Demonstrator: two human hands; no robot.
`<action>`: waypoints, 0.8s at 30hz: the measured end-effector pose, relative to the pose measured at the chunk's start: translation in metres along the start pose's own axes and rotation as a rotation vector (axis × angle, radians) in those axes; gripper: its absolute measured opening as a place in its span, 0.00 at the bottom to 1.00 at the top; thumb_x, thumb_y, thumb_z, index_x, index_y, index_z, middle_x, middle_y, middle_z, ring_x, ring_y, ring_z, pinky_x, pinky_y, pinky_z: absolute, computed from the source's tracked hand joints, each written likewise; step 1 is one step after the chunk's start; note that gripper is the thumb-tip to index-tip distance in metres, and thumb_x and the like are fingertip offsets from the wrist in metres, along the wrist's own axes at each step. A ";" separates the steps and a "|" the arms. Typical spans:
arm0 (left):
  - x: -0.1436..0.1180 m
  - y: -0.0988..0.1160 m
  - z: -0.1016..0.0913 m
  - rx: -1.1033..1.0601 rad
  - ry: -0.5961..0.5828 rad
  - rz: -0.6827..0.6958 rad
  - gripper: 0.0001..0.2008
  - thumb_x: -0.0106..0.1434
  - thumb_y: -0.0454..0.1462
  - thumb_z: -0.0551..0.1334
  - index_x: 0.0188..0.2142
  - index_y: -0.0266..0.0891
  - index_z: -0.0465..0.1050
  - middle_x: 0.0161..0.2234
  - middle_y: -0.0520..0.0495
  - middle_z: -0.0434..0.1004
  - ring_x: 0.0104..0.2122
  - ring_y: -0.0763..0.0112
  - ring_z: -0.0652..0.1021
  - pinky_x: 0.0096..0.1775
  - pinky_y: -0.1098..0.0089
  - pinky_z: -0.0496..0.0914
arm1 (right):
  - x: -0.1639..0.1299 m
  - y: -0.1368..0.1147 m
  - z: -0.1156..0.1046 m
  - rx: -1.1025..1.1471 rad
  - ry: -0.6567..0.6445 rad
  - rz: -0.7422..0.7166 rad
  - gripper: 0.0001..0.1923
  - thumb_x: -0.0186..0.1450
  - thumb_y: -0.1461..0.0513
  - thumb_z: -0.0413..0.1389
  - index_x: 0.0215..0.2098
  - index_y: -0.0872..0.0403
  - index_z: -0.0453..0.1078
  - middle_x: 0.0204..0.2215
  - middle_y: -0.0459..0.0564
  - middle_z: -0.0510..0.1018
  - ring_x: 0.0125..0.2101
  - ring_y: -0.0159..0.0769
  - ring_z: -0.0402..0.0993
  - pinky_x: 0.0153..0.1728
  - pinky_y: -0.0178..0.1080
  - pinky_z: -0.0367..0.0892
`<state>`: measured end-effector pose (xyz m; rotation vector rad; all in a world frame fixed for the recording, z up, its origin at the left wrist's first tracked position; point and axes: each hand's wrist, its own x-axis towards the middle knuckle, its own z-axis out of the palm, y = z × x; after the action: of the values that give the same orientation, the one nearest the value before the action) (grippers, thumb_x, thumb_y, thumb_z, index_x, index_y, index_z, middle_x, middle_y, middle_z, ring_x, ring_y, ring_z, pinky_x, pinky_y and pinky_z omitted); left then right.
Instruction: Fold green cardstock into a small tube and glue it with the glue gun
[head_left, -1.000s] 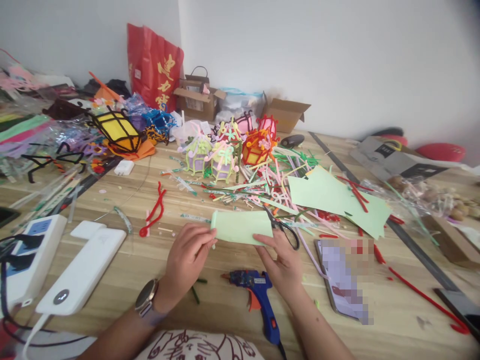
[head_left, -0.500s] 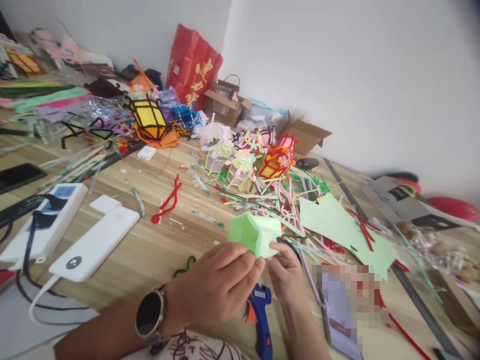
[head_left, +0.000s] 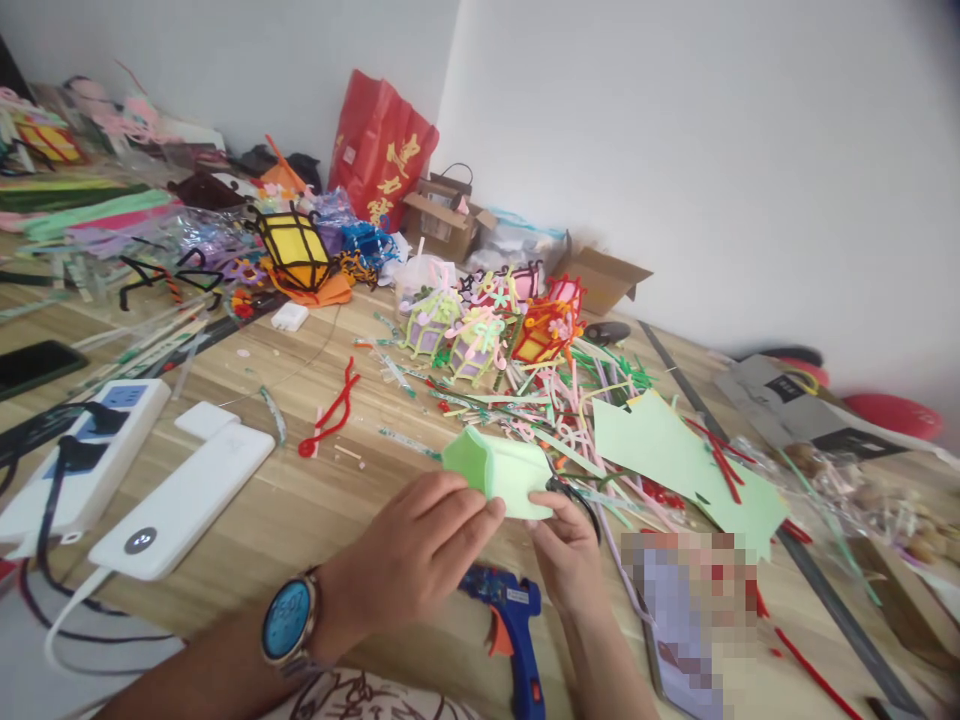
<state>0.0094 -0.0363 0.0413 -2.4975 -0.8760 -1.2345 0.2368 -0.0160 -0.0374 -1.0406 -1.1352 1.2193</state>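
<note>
Both my hands grip a folded light-green sheet [head_left: 517, 470], paper or thin foam, bent into an open-ended tube. My left hand [head_left: 431, 545], with a watch [head_left: 289, 620] at its wrist, pinches the lower left edge. The fingers of my right hand [head_left: 566, 540] close on the lower right corner. Black-handled scissors [head_left: 577, 495] lie partly hidden behind the right hand. Below the hands a blue glue gun [head_left: 517, 620] with an orange trigger lies on the table. A flat light-green sheet [head_left: 675, 460] with cut edges rests to the right.
Small pipe-cleaner lanterns [head_left: 476, 340] stand among loose stems beyond my hands. A white power bank [head_left: 184, 500] and a power strip [head_left: 112, 440] lie at left. A phone [head_left: 675, 640], partly blurred out, is at right. A red bag [head_left: 382, 150] and cardboard boxes [head_left: 600, 280] stand by the wall.
The green tube has turned, showing more of its outer side, and shifted slightly left and down. My left hand has drawn left with it. The watch face has lit up.
</note>
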 end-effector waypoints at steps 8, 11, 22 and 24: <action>-0.008 -0.018 0.024 -0.622 0.101 -0.706 0.13 0.62 0.37 0.63 0.47 0.41 0.73 0.36 0.46 0.81 0.36 0.67 0.78 0.38 0.68 0.72 | 0.004 0.000 -0.008 -0.114 0.106 -0.037 0.10 0.54 0.55 0.66 0.33 0.49 0.76 0.19 0.42 0.73 0.21 0.31 0.65 0.24 0.35 0.62; -0.008 -0.021 0.028 -0.936 0.086 -1.109 0.13 0.61 0.45 0.63 0.42 0.40 0.74 0.34 0.45 0.81 0.36 0.65 0.79 0.36 0.69 0.71 | 0.007 -0.006 -0.012 -0.135 0.130 -0.078 0.10 0.54 0.55 0.66 0.31 0.50 0.75 0.20 0.42 0.72 0.21 0.30 0.63 0.24 0.34 0.60; 0.003 -0.024 0.041 -1.559 -0.037 -1.414 0.14 0.46 0.44 0.72 0.19 0.38 0.72 0.18 0.54 0.67 0.19 0.78 0.65 0.24 0.74 0.61 | 0.031 -0.043 -0.008 -0.427 -0.003 -0.275 0.06 0.59 0.57 0.59 0.33 0.50 0.73 0.28 0.45 0.75 0.29 0.34 0.70 0.30 0.37 0.64; 0.005 -0.022 0.044 -1.571 0.073 -1.438 0.14 0.44 0.43 0.73 0.20 0.38 0.72 0.19 0.54 0.69 0.20 0.78 0.67 0.25 0.73 0.63 | 0.038 -0.054 -0.002 -0.594 0.070 -0.452 0.09 0.61 0.60 0.58 0.40 0.49 0.73 0.38 0.49 0.77 0.41 0.39 0.72 0.41 0.43 0.66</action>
<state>0.0273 0.0024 0.0170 -2.0722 -2.6224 -3.4315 0.2470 0.0173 0.0180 -1.1577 -1.6193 0.4876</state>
